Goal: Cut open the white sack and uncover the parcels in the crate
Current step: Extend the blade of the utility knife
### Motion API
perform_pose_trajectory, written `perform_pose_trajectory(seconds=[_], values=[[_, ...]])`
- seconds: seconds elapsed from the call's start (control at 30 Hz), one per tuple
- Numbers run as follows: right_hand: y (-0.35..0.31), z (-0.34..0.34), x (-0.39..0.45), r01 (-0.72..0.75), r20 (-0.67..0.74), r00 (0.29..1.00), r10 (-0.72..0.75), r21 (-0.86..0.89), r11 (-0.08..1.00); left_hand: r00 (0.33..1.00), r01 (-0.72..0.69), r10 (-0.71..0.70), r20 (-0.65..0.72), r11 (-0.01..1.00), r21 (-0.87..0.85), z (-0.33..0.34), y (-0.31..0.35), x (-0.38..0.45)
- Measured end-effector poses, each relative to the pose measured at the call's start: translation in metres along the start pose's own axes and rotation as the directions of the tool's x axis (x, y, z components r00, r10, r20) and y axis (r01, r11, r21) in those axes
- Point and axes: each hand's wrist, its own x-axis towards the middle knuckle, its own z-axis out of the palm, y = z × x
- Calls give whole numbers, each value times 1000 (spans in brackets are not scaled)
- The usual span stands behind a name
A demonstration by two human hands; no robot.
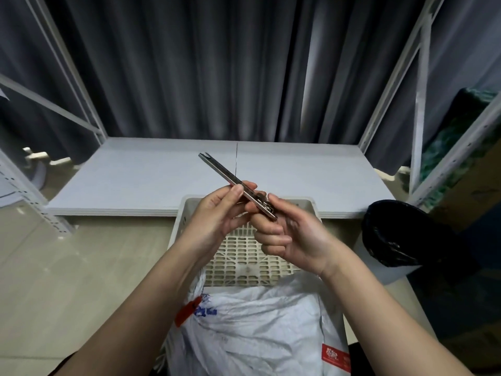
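Both hands, left hand and right hand, pinch a metal utility knife above the slatted crate. The white sack lies in the crate's near end, uncut; parcels not visible.

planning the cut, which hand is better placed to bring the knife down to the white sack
Right, probably. The right hand grips the slim metal utility knife at its slider end, while the left hand only pinches its middle. The crumpled white plastic sack lies directly below both, in the slatted white plastic crate.
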Motion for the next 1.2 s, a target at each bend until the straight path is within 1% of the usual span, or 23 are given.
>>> perform_pose_trajectory(seconds=[0.07,0.17,0.27,0.43,0.5,0.57,0.67,0.73,0.8,0.9,1.07,1.2], values=[[-3,-2,-3,-8,-21,1000,7,-30,1000,1000,7,-7,8,1000,-29,-1,2,-1],[-3,0,-5,18,-106,994,-25,-71,997,1000,11,-9,22,998,-64,-1,3,-4],[2,4,-5,20,-162,986,-32,-77,997,999,-9,9,33,1000,11,-1,2,-4],[7,9,-8,34,-234,970,-71,-159,987,999,-2,-1,46,998,65,-2,2,-6],[9,9,-8,42,-211,975,-71,-140,989,997,-4,-6,73,990,139,0,3,-7],[9,8,-6,52,-147,987,-60,-56,997,995,-4,-14,98,984,181,1,3,-9],[10,7,-4,48,-26,999,-46,75,996,992,22,-39,121,990,141,-1,6,-10],[10,8,-4,41,10,999,-42,104,994,992,34,-44,121,996,78,-2,9,-10],[10,9,-4,63,2,998,-63,79,995,994,37,-39,101,999,19,-1,11,-11],[11,10,-4,96,-47,994,-96,2,995,997,34,-34,75,999,-3,0,11,-12],[15,14,-7,91,-161,981,-107,-106,990,993,14,-24,116,997,80,2,10,-14],[16,18,-10,95,-186,975,-122,-147,985,988,7,-27,150,991,131,1,11,-14]])
